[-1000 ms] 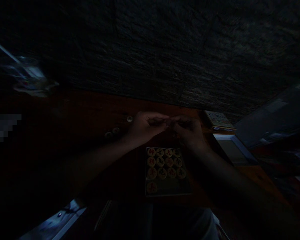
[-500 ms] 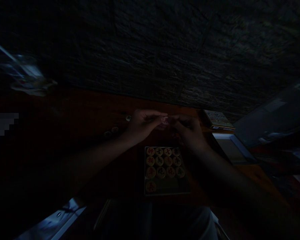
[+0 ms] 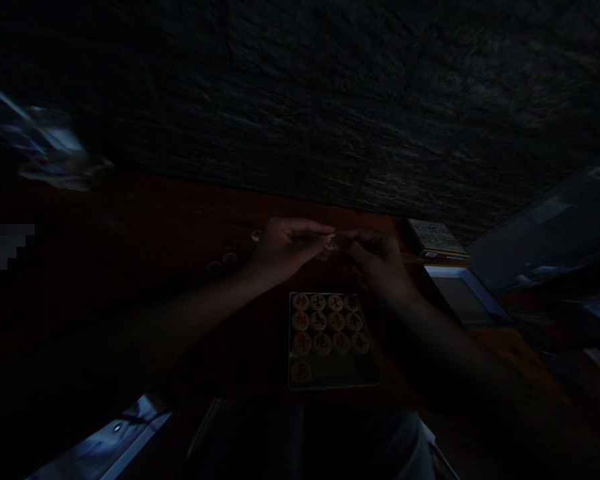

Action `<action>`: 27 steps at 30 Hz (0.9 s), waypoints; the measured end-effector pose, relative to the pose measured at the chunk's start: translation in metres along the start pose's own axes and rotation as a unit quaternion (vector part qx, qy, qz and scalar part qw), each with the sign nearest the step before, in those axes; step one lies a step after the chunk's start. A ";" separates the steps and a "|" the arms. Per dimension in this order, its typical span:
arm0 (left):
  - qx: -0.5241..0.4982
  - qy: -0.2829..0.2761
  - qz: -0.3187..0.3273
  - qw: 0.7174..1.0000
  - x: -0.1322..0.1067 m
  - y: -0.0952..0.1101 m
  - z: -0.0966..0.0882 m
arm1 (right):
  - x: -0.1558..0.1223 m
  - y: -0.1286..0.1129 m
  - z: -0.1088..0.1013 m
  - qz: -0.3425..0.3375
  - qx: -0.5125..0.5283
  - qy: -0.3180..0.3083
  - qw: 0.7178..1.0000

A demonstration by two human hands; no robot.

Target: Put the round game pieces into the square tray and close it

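Above the table my left hand (image 3: 290, 245) pinches a round Chinese chess piece (image 3: 331, 242) between thumb and fingers. My right hand (image 3: 377, 257) meets it from the other side, its fingers closed at the same piece; the dim light hides exactly how they grip. Nearer to me lies a shallow square box (image 3: 340, 367) with rows of Chinese chess pieces, marked in red and black. Three rows are filled, and a single red-marked piece (image 3: 301, 372) lies in the front left corner. Left of my left hand, a few loose chess pieces (image 3: 229, 258) rest on the wooden table.
A closed printed box (image 3: 437, 238) lies at the back right, with an open pale tray or lid (image 3: 455, 293) in front of it. A dark stone wall (image 3: 300, 133) borders the table's far edge. At the far left stands a clear container (image 3: 63, 143), blurred.
Both hands stay together over the table with the piece at their fingertips, almost unmoved. The pieces in the box are the same.
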State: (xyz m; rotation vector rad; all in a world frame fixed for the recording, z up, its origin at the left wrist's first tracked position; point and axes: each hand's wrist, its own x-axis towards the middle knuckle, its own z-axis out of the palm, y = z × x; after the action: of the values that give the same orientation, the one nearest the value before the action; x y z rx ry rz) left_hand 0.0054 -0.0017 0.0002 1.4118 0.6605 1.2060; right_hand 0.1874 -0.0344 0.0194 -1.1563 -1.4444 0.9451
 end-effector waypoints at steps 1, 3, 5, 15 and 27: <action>0.000 -0.001 0.003 1.000 0.000 0.000 0.000 | 0.000 0.000 0.000 0.000 0.002 -0.001 1.000; 0.001 -0.006 0.013 1.000 0.001 -0.001 0.000 | 0.000 0.000 0.000 -0.006 0.004 -0.004 1.000; 0.011 -0.015 0.027 0.999 0.001 -0.002 -0.001 | 0.000 0.000 -0.001 -0.014 0.001 -0.013 1.000; 0.060 -0.049 0.048 0.996 -0.001 -0.003 0.000 | 0.002 0.005 -0.002 -0.017 0.005 0.000 1.000; 0.023 -0.019 0.027 0.999 0.001 -0.003 0.000 | 0.002 0.002 -0.001 -0.009 0.014 -0.004 1.000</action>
State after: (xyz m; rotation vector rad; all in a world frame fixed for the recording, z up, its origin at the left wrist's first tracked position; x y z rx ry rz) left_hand 0.0059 -0.0003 -0.0027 1.4962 0.6314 1.2100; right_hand 0.1887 -0.0324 0.0179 -1.1196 -1.4410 0.9549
